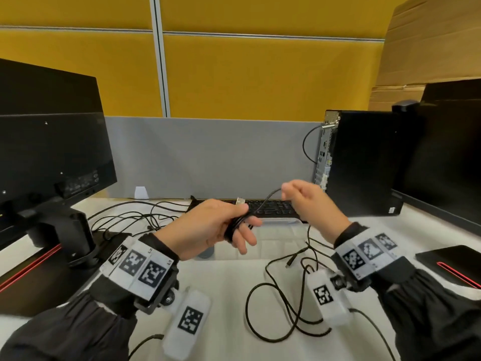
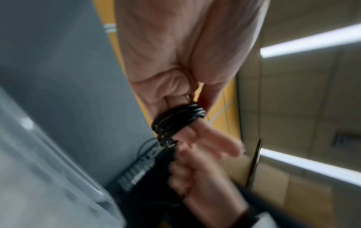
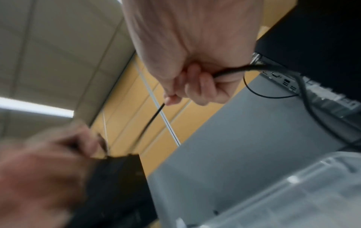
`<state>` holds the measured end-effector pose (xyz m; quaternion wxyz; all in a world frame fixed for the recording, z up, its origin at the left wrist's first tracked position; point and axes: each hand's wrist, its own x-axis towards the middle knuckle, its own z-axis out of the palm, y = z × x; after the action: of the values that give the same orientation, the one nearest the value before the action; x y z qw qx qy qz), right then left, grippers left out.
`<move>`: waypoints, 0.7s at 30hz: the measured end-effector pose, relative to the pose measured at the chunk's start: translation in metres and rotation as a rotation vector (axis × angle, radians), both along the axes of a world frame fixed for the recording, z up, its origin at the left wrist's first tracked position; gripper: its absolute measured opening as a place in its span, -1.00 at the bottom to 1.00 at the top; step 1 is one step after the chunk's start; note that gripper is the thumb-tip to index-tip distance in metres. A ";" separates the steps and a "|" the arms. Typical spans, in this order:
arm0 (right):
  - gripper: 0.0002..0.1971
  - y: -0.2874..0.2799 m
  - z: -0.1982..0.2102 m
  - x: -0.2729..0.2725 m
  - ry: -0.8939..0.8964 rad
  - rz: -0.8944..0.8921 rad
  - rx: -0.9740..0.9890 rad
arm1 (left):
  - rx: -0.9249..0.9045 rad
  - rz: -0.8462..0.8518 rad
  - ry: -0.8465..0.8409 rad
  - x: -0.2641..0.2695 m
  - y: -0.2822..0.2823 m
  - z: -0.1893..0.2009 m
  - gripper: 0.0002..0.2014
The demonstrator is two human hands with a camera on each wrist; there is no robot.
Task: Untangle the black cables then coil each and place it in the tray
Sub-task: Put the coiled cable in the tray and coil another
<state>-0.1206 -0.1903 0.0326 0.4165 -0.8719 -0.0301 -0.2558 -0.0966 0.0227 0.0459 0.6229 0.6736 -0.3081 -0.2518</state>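
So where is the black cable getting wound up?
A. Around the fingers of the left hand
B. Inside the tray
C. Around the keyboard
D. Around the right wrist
A: the left wrist view shows several turns of the black cable looped around the fingers of the left hand, while the right hand pinches the free length and holds it out to the side.

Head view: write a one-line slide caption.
Left hand holds a coil of black cable while right hand feeds it, above the tray.
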 end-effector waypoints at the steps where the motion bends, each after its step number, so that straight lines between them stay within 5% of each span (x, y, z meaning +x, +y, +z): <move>1: -0.71 0.001 0.007 -0.005 -0.033 0.035 0.078 | 0.016 0.036 -0.029 0.003 -0.001 -0.001 -0.58; 5: -0.76 0.035 0.021 -0.029 -0.064 0.286 0.028 | -0.216 0.216 -0.017 0.014 -0.013 -0.003 -0.55; 8: -0.78 0.058 -0.005 -0.034 0.105 0.529 -0.110 | -0.460 0.212 0.041 0.015 -0.020 0.001 -0.61; 11: -0.75 0.047 -0.035 -0.029 0.320 0.559 -0.154 | -0.719 0.222 0.121 0.016 -0.014 0.016 -0.71; 17: -0.69 -0.050 -0.053 -0.014 0.518 0.127 -0.472 | -0.923 0.386 0.218 0.043 0.032 0.044 -0.69; 21: -0.72 -0.084 -0.030 -0.012 0.376 -0.290 -0.610 | -0.930 0.407 0.228 0.050 0.043 0.044 -0.68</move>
<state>-0.1326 -0.2744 0.0023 0.0959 -0.9826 0.0956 -0.1272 -0.0464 0.0660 0.0900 0.9223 0.3401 -0.1804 -0.0336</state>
